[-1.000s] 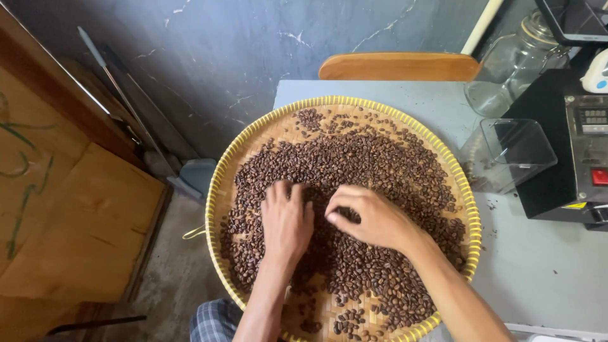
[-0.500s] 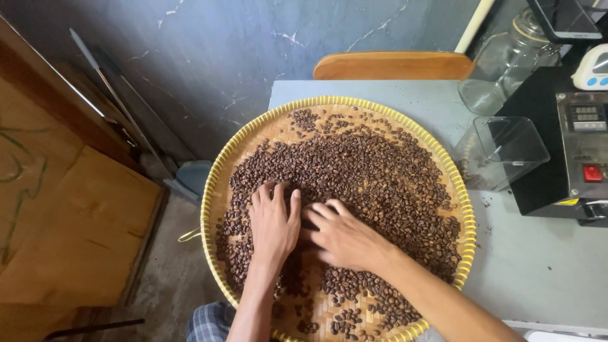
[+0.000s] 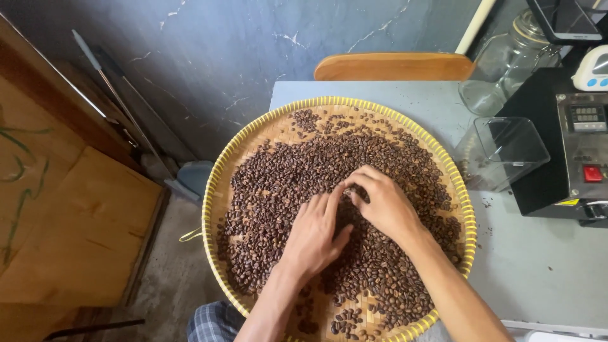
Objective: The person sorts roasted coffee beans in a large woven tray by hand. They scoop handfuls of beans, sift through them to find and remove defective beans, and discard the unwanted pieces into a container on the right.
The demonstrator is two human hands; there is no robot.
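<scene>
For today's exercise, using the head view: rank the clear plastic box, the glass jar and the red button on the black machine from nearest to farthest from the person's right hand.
From the right hand:
1. Clear plastic box, on the table just right of the tray.
2. Glass jar, farther back, upper right.
3. Red button, far right on the black machine.

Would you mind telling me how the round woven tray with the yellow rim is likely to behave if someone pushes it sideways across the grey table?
The round woven tray overhangs the grey table's left edge, so a push leftward could tip it. Its thin weave probably flexes somewhat. The loose brown coffee beans would likely roll and shift, and both the left hand and the right hand resting on them probably steady it.
</scene>
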